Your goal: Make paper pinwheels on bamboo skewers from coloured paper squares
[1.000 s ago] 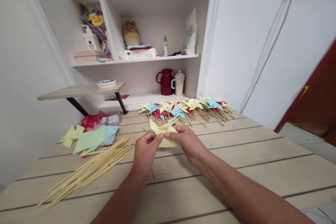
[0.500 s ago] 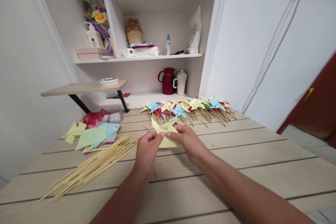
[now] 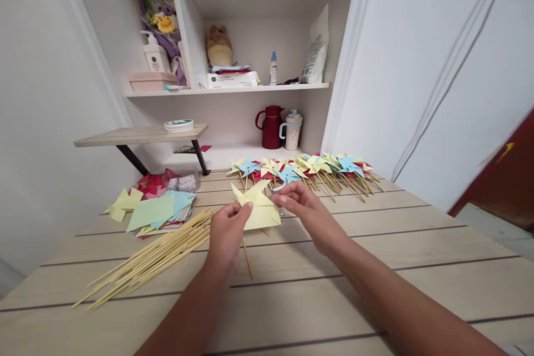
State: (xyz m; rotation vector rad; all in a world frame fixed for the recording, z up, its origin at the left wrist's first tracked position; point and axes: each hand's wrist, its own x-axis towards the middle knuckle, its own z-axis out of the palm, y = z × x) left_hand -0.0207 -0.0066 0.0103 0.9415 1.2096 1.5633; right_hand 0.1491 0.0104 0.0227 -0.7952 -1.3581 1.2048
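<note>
From the head camera, the left hand [image 3: 227,229] pinches the pale yellow folded paper pinwheel [image 3: 257,210] at its left edge, thumb and fingers closed on it, holding it just above the light wooden plank table [image 3: 375,245] with its thin bamboo stick [image 3: 247,258] slanting down below. The right hand [image 3: 306,212] sits at the pinwheel's right side, fingers loosely curled and half open, fingertips near the paper; contact unclear. To the left lies a loose bundle of bamboo skewers [image 3: 150,258], behind a row of finished coloured paper pinwheels [image 3: 304,168].
</note>
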